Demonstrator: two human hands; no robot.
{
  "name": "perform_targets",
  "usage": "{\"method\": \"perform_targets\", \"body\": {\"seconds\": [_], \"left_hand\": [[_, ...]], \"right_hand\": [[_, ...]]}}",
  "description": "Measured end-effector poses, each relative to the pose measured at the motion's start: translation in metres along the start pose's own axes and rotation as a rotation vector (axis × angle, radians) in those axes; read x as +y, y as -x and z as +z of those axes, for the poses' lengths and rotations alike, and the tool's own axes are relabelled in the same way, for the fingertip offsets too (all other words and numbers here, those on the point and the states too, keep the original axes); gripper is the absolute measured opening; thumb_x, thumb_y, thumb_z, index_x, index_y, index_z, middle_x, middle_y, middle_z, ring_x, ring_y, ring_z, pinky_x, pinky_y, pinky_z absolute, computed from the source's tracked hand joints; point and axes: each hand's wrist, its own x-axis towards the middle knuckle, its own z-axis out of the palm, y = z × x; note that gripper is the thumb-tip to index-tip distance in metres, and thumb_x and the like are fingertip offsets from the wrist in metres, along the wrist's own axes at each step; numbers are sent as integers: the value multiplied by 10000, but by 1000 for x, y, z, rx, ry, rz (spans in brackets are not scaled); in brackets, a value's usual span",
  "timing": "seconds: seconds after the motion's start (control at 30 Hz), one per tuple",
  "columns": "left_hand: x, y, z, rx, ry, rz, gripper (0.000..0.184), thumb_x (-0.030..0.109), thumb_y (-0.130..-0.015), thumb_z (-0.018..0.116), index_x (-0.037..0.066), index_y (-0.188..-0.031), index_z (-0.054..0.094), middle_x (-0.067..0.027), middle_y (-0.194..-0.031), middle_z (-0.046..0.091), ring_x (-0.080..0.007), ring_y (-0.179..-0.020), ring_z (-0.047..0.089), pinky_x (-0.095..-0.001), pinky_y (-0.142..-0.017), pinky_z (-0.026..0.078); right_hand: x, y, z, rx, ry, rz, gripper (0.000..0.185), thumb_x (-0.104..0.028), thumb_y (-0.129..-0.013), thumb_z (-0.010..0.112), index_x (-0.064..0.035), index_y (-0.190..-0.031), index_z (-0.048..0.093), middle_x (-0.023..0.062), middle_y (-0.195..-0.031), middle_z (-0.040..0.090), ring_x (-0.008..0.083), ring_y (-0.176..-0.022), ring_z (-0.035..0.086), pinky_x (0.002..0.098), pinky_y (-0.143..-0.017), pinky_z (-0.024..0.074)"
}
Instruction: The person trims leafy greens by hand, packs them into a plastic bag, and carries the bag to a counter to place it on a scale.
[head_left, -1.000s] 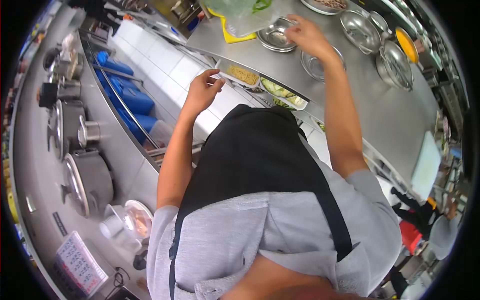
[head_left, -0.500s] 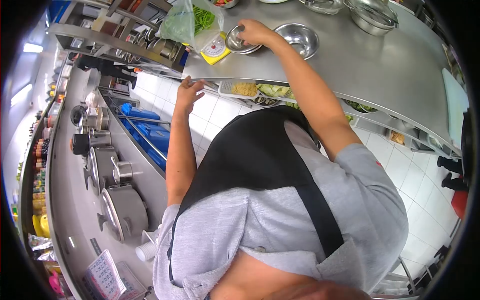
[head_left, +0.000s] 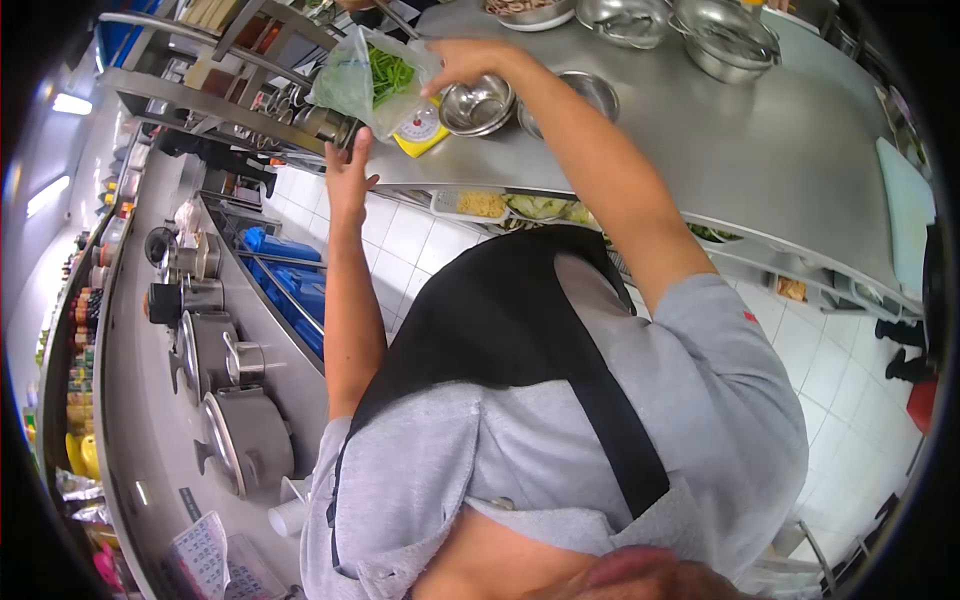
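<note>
A clear plastic bag (head_left: 343,85) of green vegetables (head_left: 390,73) sits on a yellow kitchen scale (head_left: 421,130) near the steel table's edge. My right hand (head_left: 470,62) reaches to the bag's right side with fingers apart; I cannot tell whether they touch the plastic. Below and left of the bag is my left hand (head_left: 349,182), fingers spread and nothing in it. A steel bowl (head_left: 478,106), apparently stacked in another, stands right of the scale, just under my right hand. Behind my right forearm, another steel bowl (head_left: 592,95) is partly hidden.
More steel bowls (head_left: 725,45) stand at the far side of the steel table (head_left: 680,120). On a shelf beneath are a white basket of yellow shreds (head_left: 480,204) and other cut vegetables. Pots (head_left: 250,430) line the left counter. Another person's dark-clothed legs (head_left: 905,350) show at right.
My right hand has left the steel bowl and moved left to the bag. My left hand has risen toward the bag, and the view has shifted slightly.
</note>
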Motion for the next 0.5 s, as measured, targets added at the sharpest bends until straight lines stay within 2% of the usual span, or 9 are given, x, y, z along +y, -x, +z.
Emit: {"method": "perform_targets", "body": {"seconds": [0.03,0.07,0.1,0.2,0.27,0.37,0.4,0.47,0.5], "left_hand": [[7,2,6,15,-45,34,1136,566,-835,755,-57,-1558,139,-182,-1423,506,-353,-1268,523,-493,-865,569],[14,0,12,-11,-121,98,1122,554,-831,764,-64,-1550,165,-188,-1349,561,-320,-1172,583,-478,-812,575],[18,-3,20,65,-178,142,1130,558,-794,797,-73,-1535,222,-231,-1331,577,-301,-1062,642,-435,-781,576],[31,-22,20,210,-416,288,1181,585,-727,833,-85,-1519,267,-303,-1328,576,-328,-1065,667,-407,-862,553],[57,-15,20,215,-392,397,1216,600,-700,841,-101,-1513,268,-326,-1324,577,-352,-1086,670,-395,-919,533],[43,-31,22,267,-584,521,1232,621,-696,824,-142,-1491,271,-345,-1299,584,-396,-1146,646,-400,-994,496],[53,-22,24,219,-621,422,1252,617,-705,813,-141,-1506,219,-393,-1394,464,-450,-1253,549,-448,-1035,474],[53,-28,24,242,-645,383,1218,606,-741,784,-135,-1514,203,-394,-1413,443,-453,-1266,538,-455,-1065,448],[51,-37,20,258,-657,355,1201,601,-760,770,-133,-1518,195,-394,-1423,432,-454,-1273,533,-458,-1079,435]], "right_hand": [[-10,4,2,-50,18,-16,830,-494,-786,791,30,-1372,524,179,-1137,676,245,-802,678,359,-647,570],[2,-16,16,-47,-17,-67,834,-597,-768,772,25,-1292,585,183,-1017,693,240,-745,675,349,-617,563],[12,-37,26,-11,-8,-30,765,-612,-781,748,36,-1171,631,180,-942,701,246,-698,678,358,-589,564],[17,-76,40,148,-3,62,727,-661,-813,678,63,-771,715,168,-726,710,268,-555,681,378,-521,575],[-2,-75,29,163,-1,99,744,-667,-819,670,75,-778,708,178,-730,709,261,-549,679,372,-512,577],[-16,-82,19,146,41,121,768,-678,-799,695,90,-819,704,181,-740,707,253,-532,678,363,-490,583],[-10,-89,18,130,47,106,767,-680,-792,704,86,-831,707,181,-743,707,254,-530,678,365,-486,583],[8,-108,21,108,21,20,766,-682,-766,736,74,-884,720,175,-756,709,261,-531,682,363,-461,579],[3,-109,12,-57,86,40,730,-615,-846,698,-123,-1378,606,146,-1170,710,307,-886,731,391,-527,614]]}}
